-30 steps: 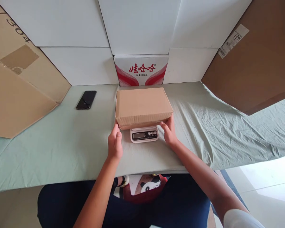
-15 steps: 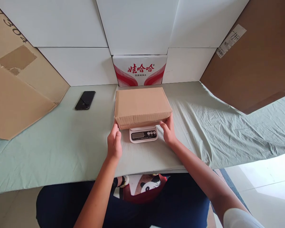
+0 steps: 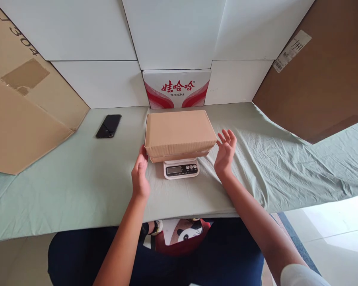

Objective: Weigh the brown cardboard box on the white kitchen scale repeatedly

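A closed brown cardboard box (image 3: pixel 180 129) rests on a small white digital scale (image 3: pixel 181 170), overhanging its platform. Only the scale's front panel, with a grey display and several buttons, shows below the box; the platform is hidden. At the box's left front corner is my left hand (image 3: pixel 141 172), its fingers extended along the side; whether they touch the cardboard I cannot tell. Just off the right front corner, my right hand (image 3: pixel 225 153) is raised with spread fingers and holds nothing.
A black phone (image 3: pixel 108 126) lies on the green cloth (image 3: pixel 107 186) to the left. Behind the box stands a white and red printed carton (image 3: pixel 177 89) against white panels (image 3: pixel 173 31). Large cardboard sheets flank the table at left (image 3: pixel 24 123) and right (image 3: pixel 319 79).
My right hand has let go of the box and moved outward, its fingers spreading. My left hand has loosened and shifted slightly left. The box stays on the scale.
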Action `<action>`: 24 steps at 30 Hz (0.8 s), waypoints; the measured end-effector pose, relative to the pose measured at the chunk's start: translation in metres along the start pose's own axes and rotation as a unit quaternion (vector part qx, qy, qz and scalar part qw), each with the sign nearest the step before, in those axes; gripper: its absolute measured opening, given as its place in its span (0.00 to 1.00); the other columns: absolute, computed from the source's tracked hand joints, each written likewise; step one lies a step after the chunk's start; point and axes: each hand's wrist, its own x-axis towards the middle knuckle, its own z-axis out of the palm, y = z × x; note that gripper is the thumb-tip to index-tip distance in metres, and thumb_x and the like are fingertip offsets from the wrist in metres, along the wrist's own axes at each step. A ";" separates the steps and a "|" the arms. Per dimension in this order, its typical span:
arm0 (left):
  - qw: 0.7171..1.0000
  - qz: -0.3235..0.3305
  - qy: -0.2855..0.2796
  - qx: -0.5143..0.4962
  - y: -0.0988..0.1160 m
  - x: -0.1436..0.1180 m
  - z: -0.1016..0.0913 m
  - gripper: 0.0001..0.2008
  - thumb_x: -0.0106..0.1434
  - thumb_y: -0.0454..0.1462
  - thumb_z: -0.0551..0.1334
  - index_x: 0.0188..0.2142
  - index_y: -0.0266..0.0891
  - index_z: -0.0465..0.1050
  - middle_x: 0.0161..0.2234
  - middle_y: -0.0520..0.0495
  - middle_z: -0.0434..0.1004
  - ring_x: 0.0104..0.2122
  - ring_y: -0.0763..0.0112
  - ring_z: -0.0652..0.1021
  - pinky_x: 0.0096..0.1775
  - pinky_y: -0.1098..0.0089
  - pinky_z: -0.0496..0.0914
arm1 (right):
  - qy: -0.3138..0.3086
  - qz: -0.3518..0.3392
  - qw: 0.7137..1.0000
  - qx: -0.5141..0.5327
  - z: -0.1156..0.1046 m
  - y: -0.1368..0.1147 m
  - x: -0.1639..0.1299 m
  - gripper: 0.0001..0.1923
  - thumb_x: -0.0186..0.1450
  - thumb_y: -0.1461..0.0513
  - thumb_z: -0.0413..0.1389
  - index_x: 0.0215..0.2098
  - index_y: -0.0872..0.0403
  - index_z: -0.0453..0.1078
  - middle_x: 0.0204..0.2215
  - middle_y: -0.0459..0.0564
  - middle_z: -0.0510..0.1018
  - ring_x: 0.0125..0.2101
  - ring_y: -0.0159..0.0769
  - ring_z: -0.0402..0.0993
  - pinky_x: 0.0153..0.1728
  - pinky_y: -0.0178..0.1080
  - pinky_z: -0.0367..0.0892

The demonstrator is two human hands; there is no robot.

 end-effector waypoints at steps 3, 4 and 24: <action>1.000 0.001 -0.002 -0.008 -0.001 0.001 0.000 0.35 0.70 0.59 0.55 0.68 0.44 0.68 0.71 0.39 0.64 0.71 0.52 0.64 0.70 0.54 0.59 | 0.027 0.031 0.999 0.034 0.000 -0.001 0.005 0.25 0.62 0.49 0.52 0.56 0.45 0.64 0.60 0.52 0.70 0.62 0.49 0.68 0.66 0.60 0.58; 1.000 0.003 -0.003 -0.008 -0.001 0.001 0.000 0.35 0.70 0.59 0.55 0.68 0.45 0.68 0.71 0.39 0.64 0.71 0.52 0.64 0.70 0.54 0.59 | 0.028 0.035 0.998 0.037 0.000 -0.001 0.006 0.25 0.62 0.49 0.51 0.55 0.45 0.64 0.59 0.52 0.70 0.62 0.48 0.69 0.66 0.59 0.58; 1.000 0.016 0.005 -0.002 0.002 -0.002 0.004 0.34 0.69 0.58 0.56 0.65 0.41 0.72 0.67 0.36 0.69 0.69 0.51 0.68 0.69 0.54 0.61 | -0.139 -0.073 0.982 -0.101 0.004 0.003 -0.024 0.29 0.68 0.44 0.52 0.64 0.41 0.59 0.64 0.53 0.66 0.64 0.52 0.64 0.64 0.60 0.63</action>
